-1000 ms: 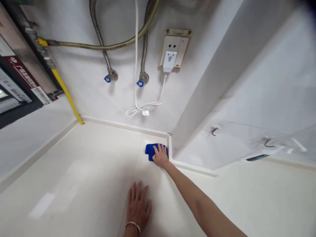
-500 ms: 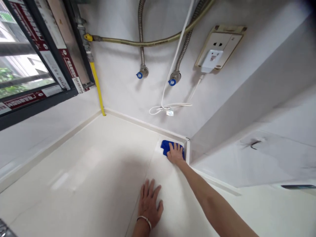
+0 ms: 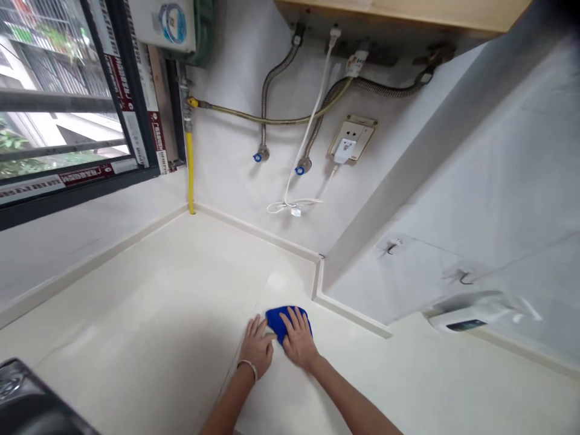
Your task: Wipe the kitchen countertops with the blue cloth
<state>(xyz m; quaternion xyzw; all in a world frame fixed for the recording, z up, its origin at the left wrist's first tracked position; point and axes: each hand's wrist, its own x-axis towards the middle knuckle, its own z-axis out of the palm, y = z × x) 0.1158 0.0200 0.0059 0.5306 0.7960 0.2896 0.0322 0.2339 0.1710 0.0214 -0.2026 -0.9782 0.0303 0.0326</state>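
A blue cloth (image 3: pixel 277 321) lies folded on the white countertop (image 3: pixel 181 290). My right hand (image 3: pixel 299 341) presses on it from above, fingers spread over its right part. Just to the left, my left hand (image 3: pixel 257 347), with a bracelet on the wrist, rests on the countertop. Its fingers are apart and its fingertips come close to the cloth's left edge; whether they touch it I cannot tell.
A raised edge strip (image 3: pixel 254 232) follows the walls and steps round a corner. A white spray bottle (image 3: pixel 471 314) lies at the right. Cables, hoses and a socket (image 3: pixel 356 136) are on the back wall. A dark appliance (image 3: pixel 31 399) occupies the lower left; a window (image 3: pixel 58 90) is upper left.
My right hand has drawn the cloth out of the back corner toward me. My left hand has shifted slightly left and forward, now beside the cloth. The camera view has tilted and widened.
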